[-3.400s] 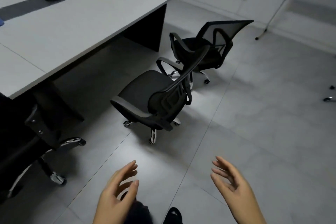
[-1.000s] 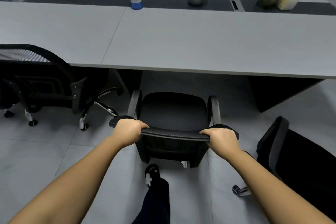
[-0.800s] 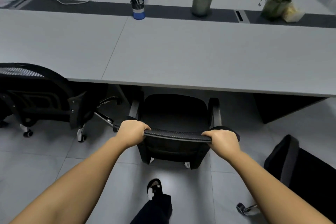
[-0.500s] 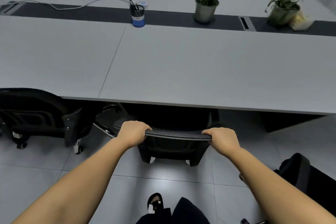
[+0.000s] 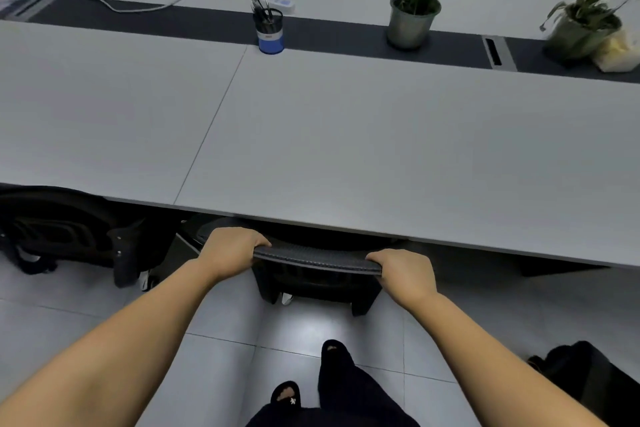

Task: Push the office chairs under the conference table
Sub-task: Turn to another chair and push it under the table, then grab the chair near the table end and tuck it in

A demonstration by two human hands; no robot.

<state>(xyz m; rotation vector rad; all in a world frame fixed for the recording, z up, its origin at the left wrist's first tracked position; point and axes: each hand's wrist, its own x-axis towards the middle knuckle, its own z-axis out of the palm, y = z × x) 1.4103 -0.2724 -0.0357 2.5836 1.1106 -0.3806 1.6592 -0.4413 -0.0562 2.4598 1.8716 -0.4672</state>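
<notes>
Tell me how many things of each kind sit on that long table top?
Potted plants: 2 (the small plant, the leafy plant)
Pen holder: 1
Power strip: 1
Pale bag: 1
Total: 5

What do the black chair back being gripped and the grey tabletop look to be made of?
Black chair back: woven mesh, going by its fine ribbed texture, probably over a plastic frame. Grey tabletop: smooth matte panels, likely laminate, with a thin seam between sections. Left hand and right hand grip the back's top edge.
</notes>
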